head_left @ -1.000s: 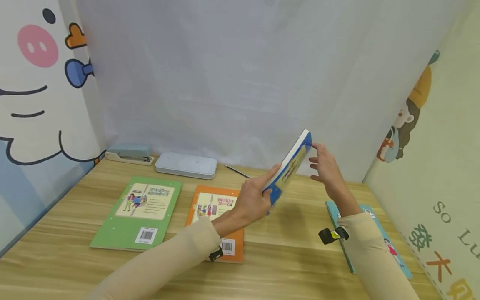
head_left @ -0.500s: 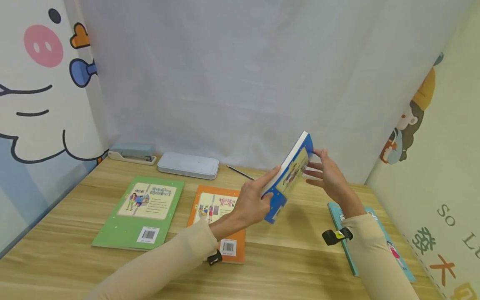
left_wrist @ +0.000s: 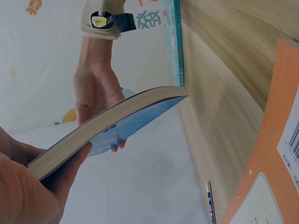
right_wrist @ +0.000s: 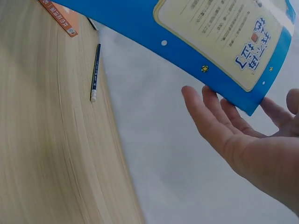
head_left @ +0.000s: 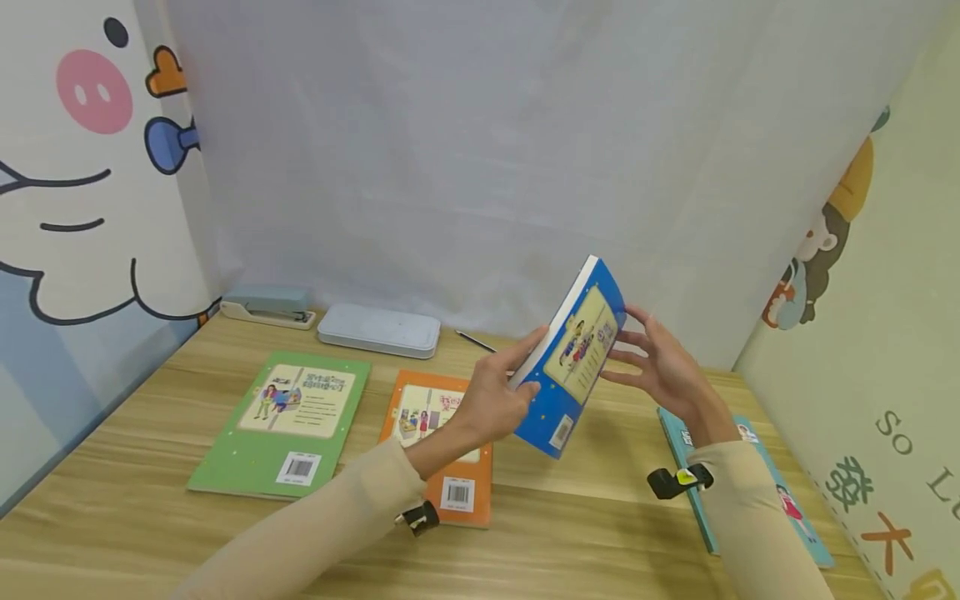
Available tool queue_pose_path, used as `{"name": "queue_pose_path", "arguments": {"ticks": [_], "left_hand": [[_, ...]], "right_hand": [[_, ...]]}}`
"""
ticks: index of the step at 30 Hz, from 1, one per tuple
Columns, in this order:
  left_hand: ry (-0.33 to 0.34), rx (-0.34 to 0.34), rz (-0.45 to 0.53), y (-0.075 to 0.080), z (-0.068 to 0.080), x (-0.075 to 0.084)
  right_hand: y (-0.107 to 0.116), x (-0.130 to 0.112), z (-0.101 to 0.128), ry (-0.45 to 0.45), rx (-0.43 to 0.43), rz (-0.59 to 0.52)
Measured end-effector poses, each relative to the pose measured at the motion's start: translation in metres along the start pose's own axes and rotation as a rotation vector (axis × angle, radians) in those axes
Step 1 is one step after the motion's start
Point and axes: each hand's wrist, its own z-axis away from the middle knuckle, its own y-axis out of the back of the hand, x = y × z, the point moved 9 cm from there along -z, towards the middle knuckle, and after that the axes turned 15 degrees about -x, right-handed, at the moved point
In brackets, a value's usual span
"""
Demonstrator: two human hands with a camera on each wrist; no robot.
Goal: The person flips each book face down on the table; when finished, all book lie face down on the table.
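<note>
A blue paperback book [head_left: 551, 404] is held tilted above the table, its back cover with barcode and cream panel facing me. My left hand [head_left: 491, 396] grips its page edge near the lower left corner, thumb on the cover. In the left wrist view the book's page block [left_wrist: 112, 109] bows slightly between the covers. My right hand [head_left: 663, 371] has its fingers spread and extended at the book's spine edge. The right wrist view has those fingertips [right_wrist: 209, 93] right at the border of the blue cover [right_wrist: 182, 60], the thumb apart from it.
On the wooden table [head_left: 570, 533] lie a green book [head_left: 232, 462] and an orange book [head_left: 476, 508], partly behind my left arm. A teal book [head_left: 806, 533] lies under my right forearm. Behind are a stapler [head_left: 266, 304], a pale case [head_left: 378, 329] and a pencil [head_left: 476, 340].
The blue book has turned so its back cover faces me more fully. My right fingers have moved in to its spine edge, while the left hand keeps its grip.
</note>
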Motion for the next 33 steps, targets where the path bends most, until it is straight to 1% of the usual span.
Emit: {"name": "queue_pose_path", "arguments": {"ticks": [4, 7, 10, 12, 15, 24, 28, 33], "left_hand": [[0.041, 0.003, 0.049, 0.005, 0.000, -0.004], [0.099, 0.009, 0.129, 0.007, 0.001, -0.009], [0.159, 0.016, 0.213, 0.009, 0.001, -0.015], [0.178, 0.017, 0.242, 0.009, 0.001, -0.018], [0.186, 0.018, 0.274, 0.010, 0.001, -0.020], [0.231, 0.024, 0.326, 0.010, 0.002, -0.026], [0.242, 0.015, 0.326, 0.010, 0.002, -0.029], [0.270, -0.014, 0.300, 0.009, -0.001, -0.035]], "right_hand": [[0.000, 0.006, 0.000, 0.041, -0.034, -0.021], [0.000, 0.010, 0.000, 0.064, -0.045, -0.033], [0.000, 0.014, 0.000, 0.070, -0.032, -0.031], [0.001, 0.015, 0.000, 0.072, -0.015, -0.023], [0.001, 0.018, 0.000, 0.069, 0.008, -0.014], [0.004, 0.022, 0.005, 0.058, 0.042, 0.033], [0.006, 0.023, 0.008, 0.048, 0.054, 0.056], [0.012, 0.026, 0.013, 0.005, 0.086, 0.140]]}}
